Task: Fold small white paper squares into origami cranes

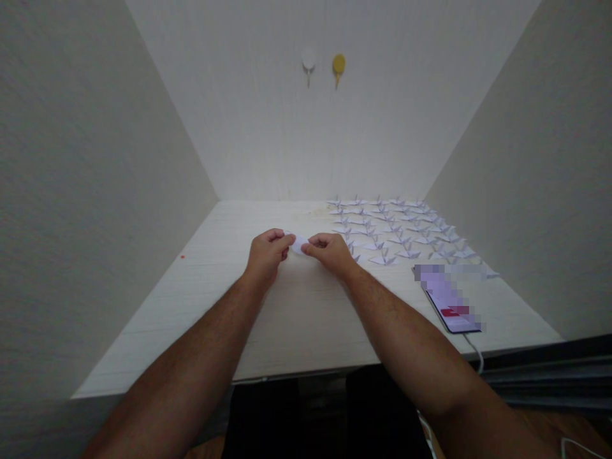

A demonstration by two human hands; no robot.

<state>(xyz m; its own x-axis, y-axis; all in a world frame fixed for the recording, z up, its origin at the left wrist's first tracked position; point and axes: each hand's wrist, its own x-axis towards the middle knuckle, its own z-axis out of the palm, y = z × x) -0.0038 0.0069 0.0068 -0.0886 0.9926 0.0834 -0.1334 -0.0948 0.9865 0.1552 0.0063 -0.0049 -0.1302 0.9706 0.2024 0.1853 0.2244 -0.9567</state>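
White paper (299,243): one small piece, bridging the gap between the two sets of fingers (289,240); its folds are too small to make out.
Left hand (266,256): pinching the paper's left end, thumb on top, the other fingers curled behind and below.
Right hand (335,254): pinching the right end between thumb and bent index finger.
Table (201,293): white, faintly grained, beneath the fingers and out to both sides; whether the hands rest on it, I cannot tell.
Cranes (385,260): folded, white, in rough rows to the right of the fingers and beyond them; the nearest are partly hidden by the right hand.
Phone (442,298): well to the right of the fingers and closer to the body, lying aslant, screen lit pale purple with a red patch, partly pixelated.
Cable (473,346): white, from the phone's near end over the table's edge.
Red speck (182,257): left of the fingers, well apart.
Yellowish marks (321,211): on the table, just beyond the fingers.
Hooks: one white (308,62), one yellow (339,64), side by side on the back wall (268,134), high above the fingers.
Legs (262,421): dark, below the table's edge, nearer than the fingers.
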